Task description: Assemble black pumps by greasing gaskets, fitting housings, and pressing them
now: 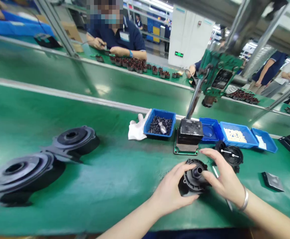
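A round black plastic housing [194,181] with a ribbed rim and a short central tube is held just above the green bench. My left hand [171,189] wraps it from the left, thumb and fingers on its sides. At its right side, my right hand [223,181] has its fingers apart, with the thumb overlapping the housing's edge; whether it touches cannot be made out. Behind that hand lies another black housing [231,156] with two white-tipped pins joined by a thin rod. A thin metal rod [229,204] is partly hidden under my right wrist.
A press [214,76] stands on a black base block [191,131]. Beside it are blue bins [160,134] of black parts and white pieces [234,135], plus a white glove [136,129]. Large black housings [75,141] lie left, a black block [272,182] right. Co-workers sit opposite.
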`<state>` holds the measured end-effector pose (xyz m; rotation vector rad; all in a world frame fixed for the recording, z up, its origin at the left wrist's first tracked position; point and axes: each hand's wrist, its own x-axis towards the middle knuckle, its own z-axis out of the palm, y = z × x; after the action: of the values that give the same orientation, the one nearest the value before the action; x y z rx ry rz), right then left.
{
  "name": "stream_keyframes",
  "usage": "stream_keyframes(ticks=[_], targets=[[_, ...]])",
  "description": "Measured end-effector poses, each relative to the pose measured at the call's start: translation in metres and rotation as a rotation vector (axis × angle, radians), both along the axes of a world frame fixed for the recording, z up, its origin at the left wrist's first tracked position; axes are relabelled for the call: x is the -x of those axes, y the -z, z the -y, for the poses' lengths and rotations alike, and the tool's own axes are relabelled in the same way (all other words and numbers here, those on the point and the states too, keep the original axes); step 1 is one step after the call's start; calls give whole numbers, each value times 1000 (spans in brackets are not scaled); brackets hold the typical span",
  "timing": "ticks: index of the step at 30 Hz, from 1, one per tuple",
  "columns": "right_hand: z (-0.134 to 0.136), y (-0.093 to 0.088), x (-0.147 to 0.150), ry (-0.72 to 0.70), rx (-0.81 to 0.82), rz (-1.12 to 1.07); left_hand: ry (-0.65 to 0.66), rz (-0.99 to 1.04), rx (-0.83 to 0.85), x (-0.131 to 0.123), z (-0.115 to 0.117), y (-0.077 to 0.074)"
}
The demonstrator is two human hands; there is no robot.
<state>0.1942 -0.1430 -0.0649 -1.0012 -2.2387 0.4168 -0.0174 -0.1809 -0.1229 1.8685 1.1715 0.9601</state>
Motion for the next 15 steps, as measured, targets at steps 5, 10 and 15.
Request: stream_keyframes(ticks=[5, 10, 15], targets=[[-48, -99, -25, 132, -300, -275, -55, -62, -16, 10, -5, -40], [-124, -206, -30, 114, -615, -412, -136, 33, -66, 13, -55, -97], [-186, -287, -6, 68, -514, -408, -129, 181, -36, 4, -111, -106]])
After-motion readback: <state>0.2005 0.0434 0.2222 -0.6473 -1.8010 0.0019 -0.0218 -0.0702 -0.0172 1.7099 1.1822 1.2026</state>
